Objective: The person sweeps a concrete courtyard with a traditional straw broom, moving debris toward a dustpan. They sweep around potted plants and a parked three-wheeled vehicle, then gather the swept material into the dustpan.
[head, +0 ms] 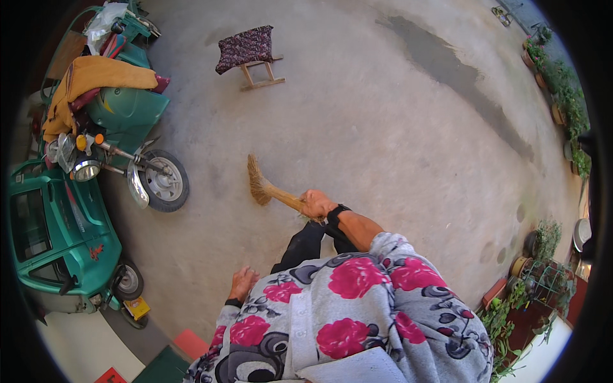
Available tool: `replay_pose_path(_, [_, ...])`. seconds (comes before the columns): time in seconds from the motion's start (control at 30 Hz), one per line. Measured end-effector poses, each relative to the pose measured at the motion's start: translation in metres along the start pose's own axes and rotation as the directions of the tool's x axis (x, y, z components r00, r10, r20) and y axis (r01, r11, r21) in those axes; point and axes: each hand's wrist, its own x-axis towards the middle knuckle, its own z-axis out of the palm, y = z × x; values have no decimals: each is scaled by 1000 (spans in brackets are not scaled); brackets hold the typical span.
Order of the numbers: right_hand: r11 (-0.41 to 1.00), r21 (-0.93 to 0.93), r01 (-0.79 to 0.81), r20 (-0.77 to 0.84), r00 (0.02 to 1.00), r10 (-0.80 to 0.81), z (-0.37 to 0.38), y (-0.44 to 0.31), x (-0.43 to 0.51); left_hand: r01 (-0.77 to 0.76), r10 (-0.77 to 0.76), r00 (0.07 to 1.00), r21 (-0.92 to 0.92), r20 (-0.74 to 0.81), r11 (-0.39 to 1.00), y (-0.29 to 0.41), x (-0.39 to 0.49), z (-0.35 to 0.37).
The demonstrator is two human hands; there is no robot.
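My right hand (317,204) grips the handle of a short straw broom (274,191) in front of my legs. The broom's bristle head points away to the left and rests on or just over the concrete floor (335,124); which of the two is hard to tell. Beside my body on the left hangs my left hand (243,283), with its fingers bent. No object shows in it, but its palm side is hidden.
A wooden folding stool (261,72) with a patterned cloth seat stands ahead. On the left are a green cargo tricycle (125,112) under an orange cloth and a green enclosed vehicle (72,230). Potted plants (558,91) line the right side. A dark wet patch (440,62) marks the floor.
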Motion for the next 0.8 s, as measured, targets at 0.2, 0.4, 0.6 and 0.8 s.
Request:
replay_pose_path(0.2, [934,193,-301,-62,946,318,-33,36,-11,78,-79,997,-47,-21,996,-24,3,-9])
replay_pose_path(0.4, [662,629,-408,-180,752,634,-95,88,-143,103,-86,992,-189,94,977,17,45,-7])
replay_pose_path(0.6, [486,774,-405,-286,462,840,-118,123,-267,65,-15,977,-231,212,971,71,96,-7])
replay_pose_path(0.8, [546,720,-429,-459,296,838,-59,109,-391,-101,101,938,-18,331,995,138,138,20])
